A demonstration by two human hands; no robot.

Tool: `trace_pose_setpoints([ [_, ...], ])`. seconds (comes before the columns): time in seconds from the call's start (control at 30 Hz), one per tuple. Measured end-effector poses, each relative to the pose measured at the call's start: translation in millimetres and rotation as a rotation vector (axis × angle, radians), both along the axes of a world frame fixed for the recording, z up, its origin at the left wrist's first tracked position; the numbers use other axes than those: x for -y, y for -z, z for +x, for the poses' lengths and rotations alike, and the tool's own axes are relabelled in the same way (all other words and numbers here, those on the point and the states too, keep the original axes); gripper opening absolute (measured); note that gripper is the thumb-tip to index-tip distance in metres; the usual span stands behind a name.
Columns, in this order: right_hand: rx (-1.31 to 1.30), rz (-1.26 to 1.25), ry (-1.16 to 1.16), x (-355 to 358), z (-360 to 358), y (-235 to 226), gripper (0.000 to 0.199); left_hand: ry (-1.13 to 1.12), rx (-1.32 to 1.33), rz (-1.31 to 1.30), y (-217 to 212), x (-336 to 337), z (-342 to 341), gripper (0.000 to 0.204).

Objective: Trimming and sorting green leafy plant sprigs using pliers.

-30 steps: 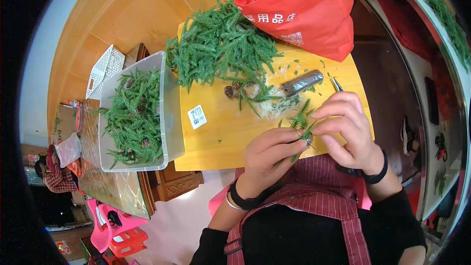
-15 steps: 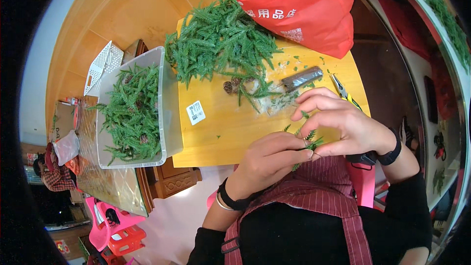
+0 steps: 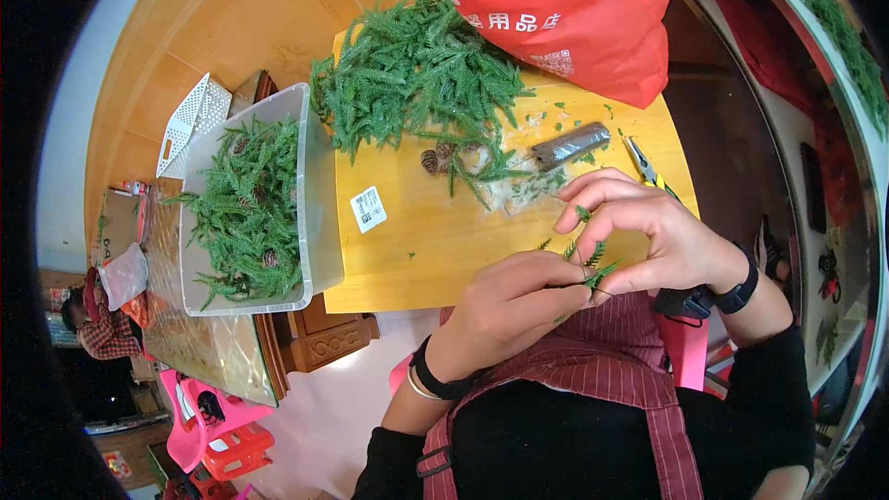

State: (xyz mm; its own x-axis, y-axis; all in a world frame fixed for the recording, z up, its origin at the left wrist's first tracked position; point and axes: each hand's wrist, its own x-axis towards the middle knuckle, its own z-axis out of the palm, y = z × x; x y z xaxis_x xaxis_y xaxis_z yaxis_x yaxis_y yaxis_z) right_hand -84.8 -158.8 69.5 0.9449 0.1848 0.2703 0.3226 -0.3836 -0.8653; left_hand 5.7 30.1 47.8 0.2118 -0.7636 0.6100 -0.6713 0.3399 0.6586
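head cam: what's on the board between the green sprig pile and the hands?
Head view: pine cones, loose sprig bits and a dark roll lie between the sprig pile and the left hand and right hand.

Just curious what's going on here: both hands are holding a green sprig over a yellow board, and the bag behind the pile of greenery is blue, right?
Not quite: the bag is red, as the head view shows. The rest is right.

Both hands (image 3: 593, 268) drew back off the board (sprig (image 3: 593, 264) pinched between).
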Motion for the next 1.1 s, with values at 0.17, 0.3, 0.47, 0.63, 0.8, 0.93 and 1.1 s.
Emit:
trace_pose_setpoints([
  [0.17, -0.013, 0.024, -0.008, -0.3, 0.5, -0.3, 0.031, 0.003, -0.012, 0.011, 3.0, -1.9, 0.0, 0.022],
  [0.3, -0.001, 0.01, -0.013, 1.1, 0.2, -2.1, 0.03, 0.002, -0.009, 0.009, 3.3, -1.9, -0.7, 0.022],
  [0.47, 0.002, 0.014, -0.026, 0.5, 0.2, -6.7, 0.025, 0.035, -0.062, 0.028, -0.2, -2.1, -0.4, 0.021],
  [0.63, -0.002, -0.066, -0.07, 2.5, 3.1, -15.6, 0.021, 0.066, -0.061, 0.038, 1.8, -2.7, 1.3, 0.018],
  [0.8, 0.006, -0.101, -0.08, 1.0, 2.0, -16.9, 0.019, 0.087, -0.063, 0.025, -1.6, -2.5, 0.3, 0.016],
  [0.93, 0.041, -0.117, -0.095, 1.9, 1.3, -13.7, 0.016, 0.114, -0.09, 0.059, -0.4, -3.8, -0.3, 0.016],
  [1.1, 0.084, -0.154, -0.12, 2.7, 0.1, -16.2, 0.015, 0.128, -0.098, 0.08, -3.5, -4.2, -0.5, 0.015],
])
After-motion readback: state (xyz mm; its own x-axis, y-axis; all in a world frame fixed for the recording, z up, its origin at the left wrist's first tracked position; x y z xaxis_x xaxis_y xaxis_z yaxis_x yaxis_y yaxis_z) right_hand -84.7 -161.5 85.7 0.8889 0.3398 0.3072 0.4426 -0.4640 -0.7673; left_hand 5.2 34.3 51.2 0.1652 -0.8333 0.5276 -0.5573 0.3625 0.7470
